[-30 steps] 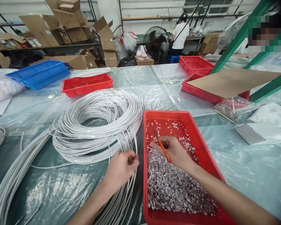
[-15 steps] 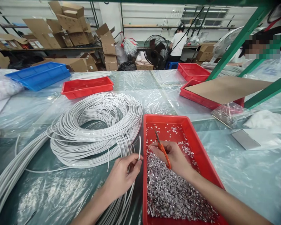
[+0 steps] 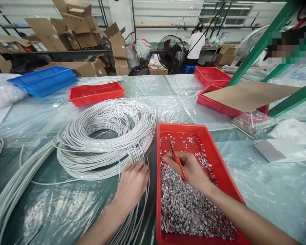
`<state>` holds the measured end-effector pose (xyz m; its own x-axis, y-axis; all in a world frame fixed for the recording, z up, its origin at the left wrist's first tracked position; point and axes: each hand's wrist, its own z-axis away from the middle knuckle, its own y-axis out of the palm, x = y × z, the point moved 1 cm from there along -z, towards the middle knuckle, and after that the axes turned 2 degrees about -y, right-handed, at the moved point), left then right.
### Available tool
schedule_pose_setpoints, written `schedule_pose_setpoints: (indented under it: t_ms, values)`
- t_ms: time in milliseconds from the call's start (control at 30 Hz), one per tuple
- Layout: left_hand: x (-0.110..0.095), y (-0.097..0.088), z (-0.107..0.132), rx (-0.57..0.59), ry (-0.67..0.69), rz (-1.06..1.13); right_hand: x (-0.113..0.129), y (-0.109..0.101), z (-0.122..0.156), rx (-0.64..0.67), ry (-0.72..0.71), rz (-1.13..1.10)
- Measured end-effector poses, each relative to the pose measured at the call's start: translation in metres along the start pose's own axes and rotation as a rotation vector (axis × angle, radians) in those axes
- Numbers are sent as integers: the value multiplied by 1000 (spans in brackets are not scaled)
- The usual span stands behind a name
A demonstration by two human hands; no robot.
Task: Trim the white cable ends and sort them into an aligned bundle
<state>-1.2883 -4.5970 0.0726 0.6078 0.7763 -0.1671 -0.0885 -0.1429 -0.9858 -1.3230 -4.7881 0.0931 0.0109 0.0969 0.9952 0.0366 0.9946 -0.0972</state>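
Observation:
A big coil of white cable (image 3: 105, 136) lies on the plastic-covered table. Several loose cable ends run from it toward me. My left hand (image 3: 132, 183) rests on those cable ends, fingers curled down among them. My right hand (image 3: 191, 170) hovers over a red tray (image 3: 221, 160) heaped with small silvery metal pieces (image 3: 188, 207). It is closed on an orange-handled tool (image 3: 178, 161) whose tip points away from me, and its fingertips pinch at the pieces.
A red tray (image 3: 95, 92) and a blue tray (image 3: 43, 80) stand beyond the coil. More red trays (image 3: 211, 75), one under a cardboard sheet (image 3: 247, 93), sit at right by green frame bars (image 3: 290, 98). A person works by a fan (image 3: 171, 53) at the back.
My left hand had one cable end lifted upright between its fingers half a second ago; now it has dropped back onto the bundle. My right hand stays over the tray.

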Motion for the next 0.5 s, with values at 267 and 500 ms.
schedule_pose_setpoints:
  t_ms: [267,500]
  values:
    - [-13,12,0,110,-46,-113,-3,0,-2,8,-19,-5]
    - [6,18,-1,23,-160,124,-17,-1,-5,-8,-13,-53]
